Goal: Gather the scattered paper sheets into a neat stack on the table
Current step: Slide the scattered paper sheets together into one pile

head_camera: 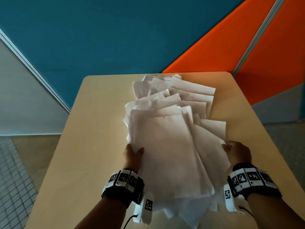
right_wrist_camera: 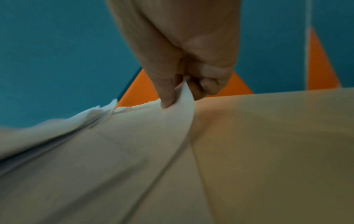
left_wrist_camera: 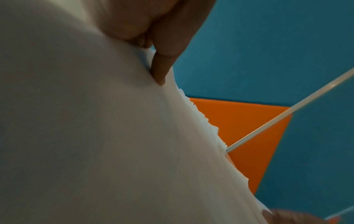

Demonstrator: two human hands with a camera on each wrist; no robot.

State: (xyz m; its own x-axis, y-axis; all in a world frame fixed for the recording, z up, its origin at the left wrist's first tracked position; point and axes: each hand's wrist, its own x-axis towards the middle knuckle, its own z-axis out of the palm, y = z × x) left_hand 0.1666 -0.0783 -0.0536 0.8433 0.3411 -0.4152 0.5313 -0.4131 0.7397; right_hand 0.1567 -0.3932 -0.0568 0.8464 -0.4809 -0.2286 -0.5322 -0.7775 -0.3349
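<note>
A loose, fanned pile of white paper sheets [head_camera: 166, 146] lies along the middle of the beige table [head_camera: 92, 146], its near end held up between both hands. My left hand [head_camera: 132, 154] grips the pile's left edge, thumb on top [left_wrist_camera: 160, 71] of the paper sheets [left_wrist_camera: 95, 136]. My right hand [head_camera: 236, 152] pinches the right edge, where thumb and curled fingers [right_wrist_camera: 168, 97] clamp the paper sheets [right_wrist_camera: 134, 144]. Further sheets [head_camera: 189, 91] spread unevenly toward the table's far edge.
Teal [head_camera: 115, 33] and orange [head_camera: 214, 52] partition panels stand just behind the table's far edge. A grey panel [head_camera: 21, 100] is at the left. Bare tabletop shows left and right [head_camera: 244, 103] of the pile; floor lies beyond both sides.
</note>
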